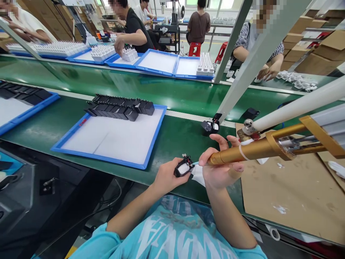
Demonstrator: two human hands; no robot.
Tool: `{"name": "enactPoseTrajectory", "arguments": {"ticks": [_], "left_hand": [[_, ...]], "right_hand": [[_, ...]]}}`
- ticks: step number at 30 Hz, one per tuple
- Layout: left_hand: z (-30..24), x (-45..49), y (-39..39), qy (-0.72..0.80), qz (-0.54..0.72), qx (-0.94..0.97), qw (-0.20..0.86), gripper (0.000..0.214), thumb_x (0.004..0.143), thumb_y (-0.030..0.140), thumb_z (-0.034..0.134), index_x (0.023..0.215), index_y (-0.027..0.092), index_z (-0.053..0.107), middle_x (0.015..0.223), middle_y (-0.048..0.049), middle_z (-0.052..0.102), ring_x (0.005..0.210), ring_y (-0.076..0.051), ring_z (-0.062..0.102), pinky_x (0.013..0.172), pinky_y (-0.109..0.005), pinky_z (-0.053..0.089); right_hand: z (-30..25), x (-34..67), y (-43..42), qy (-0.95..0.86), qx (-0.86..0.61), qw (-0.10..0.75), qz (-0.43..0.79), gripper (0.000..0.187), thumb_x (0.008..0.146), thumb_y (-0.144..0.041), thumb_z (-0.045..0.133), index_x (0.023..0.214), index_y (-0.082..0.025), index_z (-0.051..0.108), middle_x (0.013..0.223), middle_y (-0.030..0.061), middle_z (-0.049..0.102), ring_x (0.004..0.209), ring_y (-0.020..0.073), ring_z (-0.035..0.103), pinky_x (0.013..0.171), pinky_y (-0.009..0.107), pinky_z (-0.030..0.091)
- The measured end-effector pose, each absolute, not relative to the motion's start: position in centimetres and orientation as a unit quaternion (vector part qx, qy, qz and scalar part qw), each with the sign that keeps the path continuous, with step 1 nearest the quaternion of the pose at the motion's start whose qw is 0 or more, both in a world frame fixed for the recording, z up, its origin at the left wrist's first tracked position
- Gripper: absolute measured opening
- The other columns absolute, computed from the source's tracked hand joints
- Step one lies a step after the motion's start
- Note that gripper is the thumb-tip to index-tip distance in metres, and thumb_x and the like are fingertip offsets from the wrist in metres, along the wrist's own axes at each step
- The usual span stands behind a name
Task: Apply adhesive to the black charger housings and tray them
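My left hand (167,177) is closed around a small black charger housing (183,167) with a white inner part and wires at its top. My right hand (221,162) grips the gold barrel of a dispensing tool (250,151), and its blue tip touches the housing. A white hose (296,106) runs from the tool up to the right. Another black housing with wires (210,126) rests on the green bench just beyond my hands.
A blue tray (107,158) with a white liner holds several black housings (121,107) at its far edge. Brown cardboard (291,194) covers the bench on the right. A green conveyor (161,90) runs across, with other people working at blue trays (157,63) beyond it.
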State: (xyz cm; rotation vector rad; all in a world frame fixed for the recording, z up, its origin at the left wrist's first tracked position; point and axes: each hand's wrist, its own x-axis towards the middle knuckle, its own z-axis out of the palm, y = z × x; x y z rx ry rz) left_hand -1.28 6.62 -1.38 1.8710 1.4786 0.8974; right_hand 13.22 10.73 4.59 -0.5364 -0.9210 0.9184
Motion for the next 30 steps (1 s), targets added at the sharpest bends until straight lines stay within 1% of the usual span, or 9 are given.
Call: {"name": "enactPoseTrajectory", "arguments": {"ticks": [2,5,9,14,16,19,21,26,30], "left_hand": [[-1.5,-1.3,6.7,0.557,0.337,0.697,0.301,0.033,0.077,0.036,0.067,0.106,0.023,0.058,0.091,-0.0013,0.072,0.075,-0.019,0.068,0.068,-0.027,0.051],[-2.0,-1.2,7.0,0.562,0.328,0.694,0.309,0.034,0.078,0.036,0.067,0.108,0.023,0.057,0.093,-0.0014,0.072,0.078,-0.019,0.068,0.069,-0.028,0.050],[-2.6,-0.6,7.4,0.553,0.329,0.703,0.303,0.036,0.079,0.035,0.067,0.112,0.024,0.056,0.099,-0.0019,0.072,0.086,-0.021,0.069,0.074,-0.030,0.051],[-2.7,0.3,7.8,0.521,0.367,0.712,0.295,0.035,0.079,0.032,0.068,0.111,0.023,0.059,0.106,-0.0049,0.071,0.092,-0.022,0.069,0.081,-0.032,0.053],[-2.5,0.6,7.9,0.509,0.385,0.715,0.286,0.036,0.078,0.031,0.069,0.112,0.022,0.060,0.106,-0.0057,0.071,0.094,-0.023,0.068,0.083,-0.033,0.054],[-2.5,0.8,8.1,0.490,0.411,0.722,0.263,0.036,0.078,0.029,0.069,0.112,0.021,0.061,0.105,-0.0062,0.072,0.094,-0.022,0.069,0.084,-0.033,0.054],[-2.4,0.9,8.1,0.479,0.420,0.728,0.253,0.036,0.078,0.029,0.069,0.113,0.020,0.061,0.106,-0.0064,0.072,0.093,-0.021,0.069,0.083,-0.032,0.055],[-2.6,0.1,8.4,0.487,0.377,0.751,0.238,0.042,0.081,0.034,0.067,0.120,0.022,0.058,0.106,-0.0049,0.072,0.094,-0.021,0.068,0.081,-0.031,0.055],[-3.4,-1.7,9.1,0.510,0.315,0.764,0.239,0.046,0.080,0.030,0.067,0.124,0.022,0.057,0.114,-0.0068,0.068,0.102,-0.022,0.065,0.087,-0.034,0.053]], "right_hand": [[4.7,13.1,10.7,-0.416,-0.243,0.763,0.431,0.053,0.078,-0.067,0.051,0.114,-0.029,0.052,0.106,0.0051,0.063,0.037,0.0082,0.053,0.027,0.024,0.033],[4.9,13.0,10.7,-0.406,-0.235,0.765,0.442,0.050,0.078,-0.066,0.052,0.113,-0.030,0.054,0.105,0.0038,0.064,0.037,0.0093,0.055,0.028,0.025,0.033],[5.1,12.6,10.7,-0.404,-0.228,0.767,0.443,0.048,0.078,-0.064,0.053,0.112,-0.030,0.055,0.105,0.0031,0.065,0.036,0.0103,0.055,0.029,0.027,0.033],[5.2,12.0,10.7,-0.406,-0.210,0.768,0.448,0.046,0.080,-0.059,0.054,0.116,-0.029,0.054,0.107,0.0036,0.064,0.038,0.0103,0.056,0.031,0.028,0.037],[5.1,11.9,10.8,-0.411,-0.196,0.766,0.454,0.042,0.081,-0.057,0.054,0.112,-0.028,0.056,0.107,0.0034,0.063,0.039,0.0099,0.057,0.031,0.027,0.039],[5.1,12.0,10.8,-0.420,-0.175,0.767,0.452,0.033,0.084,-0.056,0.053,0.099,-0.027,0.058,0.105,0.0017,0.064,0.039,0.0089,0.057,0.031,0.025,0.039],[5.1,12.0,10.8,-0.421,-0.166,0.771,0.448,0.032,0.083,-0.056,0.054,0.096,-0.027,0.058,0.103,0.0010,0.064,0.039,0.0087,0.057,0.030,0.025,0.038],[5.1,11.9,10.7,-0.394,-0.184,0.773,0.461,0.046,0.081,-0.062,0.050,0.113,-0.030,0.055,0.108,0.0022,0.063,0.040,0.0098,0.058,0.032,0.027,0.041],[4.9,12.3,10.9,-0.379,-0.199,0.784,0.450,0.047,0.082,-0.063,0.046,0.115,-0.030,0.055,0.109,0.0029,0.063,0.040,0.0101,0.059,0.034,0.027,0.041]]}}
